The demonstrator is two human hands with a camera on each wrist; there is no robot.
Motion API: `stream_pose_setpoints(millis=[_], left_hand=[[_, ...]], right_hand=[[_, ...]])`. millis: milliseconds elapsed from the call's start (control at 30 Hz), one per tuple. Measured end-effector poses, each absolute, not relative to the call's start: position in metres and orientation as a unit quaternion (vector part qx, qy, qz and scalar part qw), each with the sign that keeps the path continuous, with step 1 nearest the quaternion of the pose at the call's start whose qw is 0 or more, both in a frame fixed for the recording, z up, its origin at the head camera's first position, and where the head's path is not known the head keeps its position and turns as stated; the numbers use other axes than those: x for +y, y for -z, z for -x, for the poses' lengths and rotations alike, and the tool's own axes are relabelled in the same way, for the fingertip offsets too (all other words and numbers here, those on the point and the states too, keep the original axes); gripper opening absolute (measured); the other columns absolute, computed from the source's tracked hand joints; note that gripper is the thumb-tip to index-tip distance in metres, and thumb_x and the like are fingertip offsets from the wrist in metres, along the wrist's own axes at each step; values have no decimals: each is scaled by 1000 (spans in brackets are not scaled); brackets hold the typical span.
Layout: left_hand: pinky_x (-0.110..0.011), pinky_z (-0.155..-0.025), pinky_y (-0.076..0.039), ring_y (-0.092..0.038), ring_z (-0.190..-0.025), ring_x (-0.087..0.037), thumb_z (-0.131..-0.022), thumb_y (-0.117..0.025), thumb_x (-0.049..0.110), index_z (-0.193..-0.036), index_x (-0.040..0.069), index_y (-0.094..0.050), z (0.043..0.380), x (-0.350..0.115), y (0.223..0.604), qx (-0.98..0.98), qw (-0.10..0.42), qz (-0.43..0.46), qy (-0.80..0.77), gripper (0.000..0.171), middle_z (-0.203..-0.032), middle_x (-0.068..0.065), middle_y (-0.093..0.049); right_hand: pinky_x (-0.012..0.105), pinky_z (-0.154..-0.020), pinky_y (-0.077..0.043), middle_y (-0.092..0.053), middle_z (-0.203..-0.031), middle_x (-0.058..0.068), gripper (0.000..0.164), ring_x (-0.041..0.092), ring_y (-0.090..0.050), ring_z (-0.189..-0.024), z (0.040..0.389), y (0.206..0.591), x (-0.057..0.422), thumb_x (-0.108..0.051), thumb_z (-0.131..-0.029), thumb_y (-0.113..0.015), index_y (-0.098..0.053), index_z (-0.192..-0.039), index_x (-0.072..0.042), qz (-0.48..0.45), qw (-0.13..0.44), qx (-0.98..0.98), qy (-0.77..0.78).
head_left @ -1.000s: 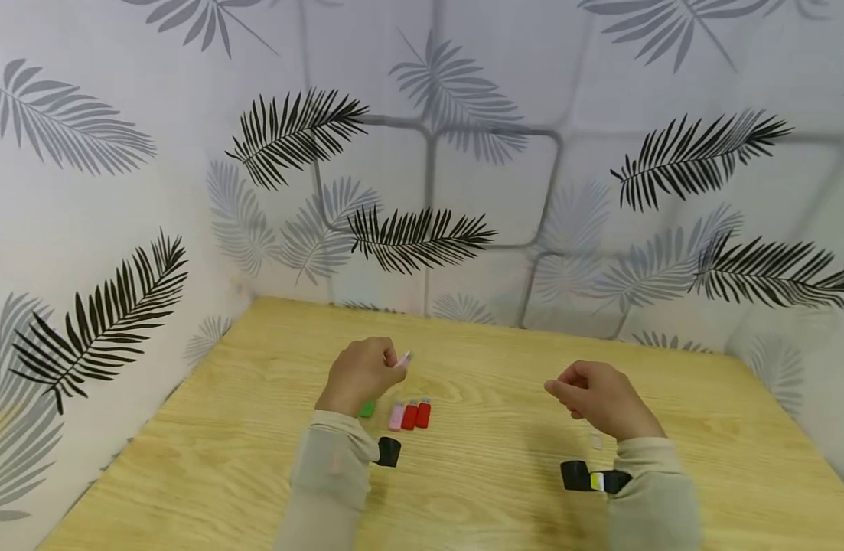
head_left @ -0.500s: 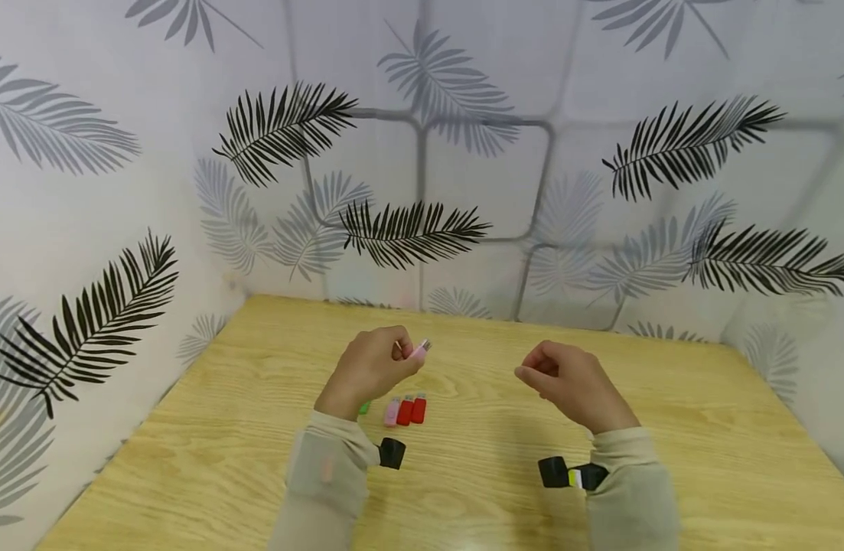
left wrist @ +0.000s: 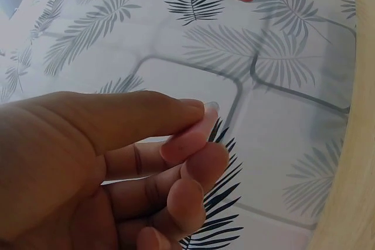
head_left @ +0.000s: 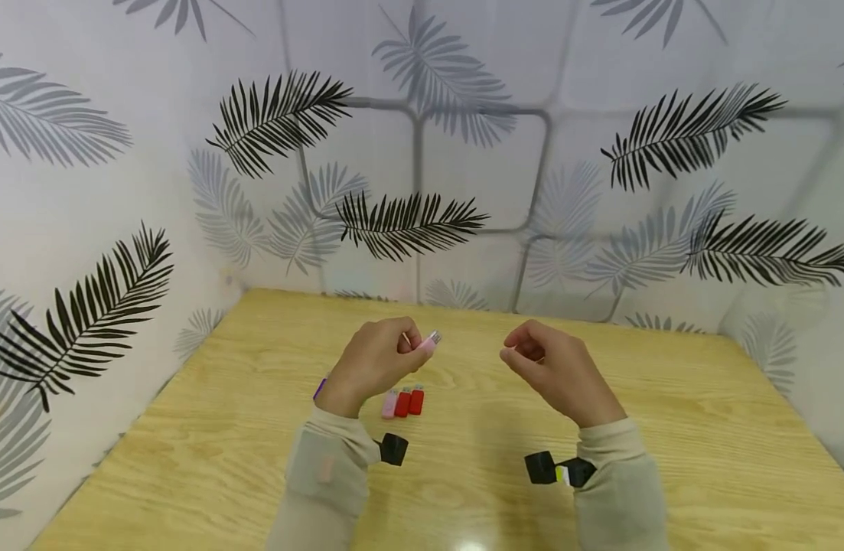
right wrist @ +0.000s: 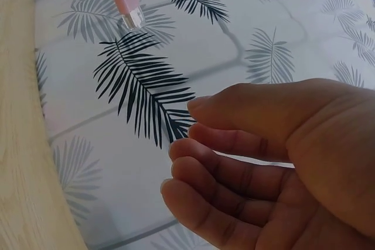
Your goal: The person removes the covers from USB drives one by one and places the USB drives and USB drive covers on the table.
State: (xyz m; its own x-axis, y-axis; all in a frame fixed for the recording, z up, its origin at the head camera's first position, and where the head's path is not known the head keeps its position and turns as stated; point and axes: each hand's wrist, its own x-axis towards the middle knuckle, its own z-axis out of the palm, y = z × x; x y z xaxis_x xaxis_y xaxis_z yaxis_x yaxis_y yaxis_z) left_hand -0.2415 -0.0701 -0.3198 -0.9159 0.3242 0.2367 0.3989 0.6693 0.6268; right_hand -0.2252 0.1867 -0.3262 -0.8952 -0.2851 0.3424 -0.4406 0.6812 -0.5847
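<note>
Between the thumb and fingers of my left hand [head_left: 376,360] is a pink USB flash drive [head_left: 429,343], held above the table. Its shiny plug end [right wrist: 132,19] points toward the right hand, while the fingers cover part of the pink body [left wrist: 186,140]. My right hand [head_left: 562,371] hovers a short way to the right. Its fingers are loosely bent, and the right wrist view shows nothing between thumb and fingertips. Below the left hand, another pink flash drive [head_left: 389,404] lies beside two red flash drives, one in the middle [head_left: 403,403] and one on the right [head_left: 417,401].
A purple object [head_left: 320,389] lies partly hidden behind the left wrist. The wooden table [head_left: 669,413] ends at a leaf-patterned backdrop [head_left: 477,184]. Each wrist carries a small black camera, one on the left [head_left: 394,449] and one on the right [head_left: 540,467].
My left hand has risen and shifted right with the pink flash drive, exposing more of its plug. The right hand has moved left and up, nearer to it. The green object is now hidden.
</note>
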Motion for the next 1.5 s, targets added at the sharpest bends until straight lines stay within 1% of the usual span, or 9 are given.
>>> stream_pose_setpoints(millis=[133,333,467,600,767,1000,1100,1333,1500], left_hand=[[-29,-53,-37,-48,-51,-13,-94,-64,30,-76,15,-59,241,-68,315,-909,62,206,358,23,-60,3,-56],[-29,-52,-39,-47,-47,-13,-94,-64,31,-78,16,-59,235,-66,312,-907,48,213,361,22,-57,4,-53],[-29,-53,-40,-47,-48,-12,-93,-65,32,-80,17,-61,232,-66,311,-904,58,215,364,21,-55,4,-52],[-29,-55,-43,-50,-49,-12,-94,-64,33,-83,17,-62,228,-64,308,-898,58,233,370,20,-57,5,-55],[-29,-53,-44,-51,-50,-11,-94,-63,34,-85,17,-63,227,-59,305,-887,60,255,380,20,-60,6,-58],[-28,-51,-43,-50,-49,-10,-94,-64,33,-84,17,-62,225,-54,302,-880,69,264,388,19,-61,6,-58],[-27,-51,-44,-51,-49,-9,-94,-63,34,-85,18,-62,222,-53,299,-878,77,272,386,19,-61,7,-58],[-26,-53,-44,-51,-52,-6,-95,-62,33,-86,18,-62,208,-52,290,-872,106,293,379,17,-63,10,-57],[-25,-53,-44,-51,-53,-5,-94,-64,31,-87,18,-63,200,-52,286,-869,117,298,378,15,-64,11,-56]], right_hand=[[34,-68,-50,-65,-83,-3,15,12,-61,-74,227,323,184,-21,-94,-65,-63,-105,-11,-202,119,-907,-349],[33,-68,-51,-65,-83,-3,19,12,-62,-73,225,323,180,-19,-93,-66,-62,-109,-11,-203,114,-905,-356],[33,-69,-52,-66,-84,-3,24,11,-63,-73,223,321,177,-19,-92,-67,-61,-114,-12,-212,124,-901,-357],[31,-70,-53,-66,-85,-3,30,9,-64,-74,220,317,175,-18,-92,-68,-60,-120,-11,-222,125,-896,-364],[30,-73,-54,-68,-88,-4,35,7,-64,-77,217,311,173,-17,-92,-68,-58,-125,-12,-240,128,-890,-366],[29,-73,-54,-68,-90,-3,35,9,-65,-80,215,307,173,-15,-92,-67,-58,-125,-12,-249,130,-887,-365],[28,-72,-54,-68,-91,-2,35,9,-65,-80,213,306,173,-17,-92,-67,-58,-126,-12,-255,126,-885,-369],[31,-72,-55,-68,-93,-6,33,7,-65,-81,204,302,167,-24,-95,-64,-58,-126,-19,-269,117,-873,-389],[30,-73,-54,-69,-96,-6,32,7,-66,-84,200,299,162,-26,-96,-62,-58,-127,-21,-289,99,-857,-415]])
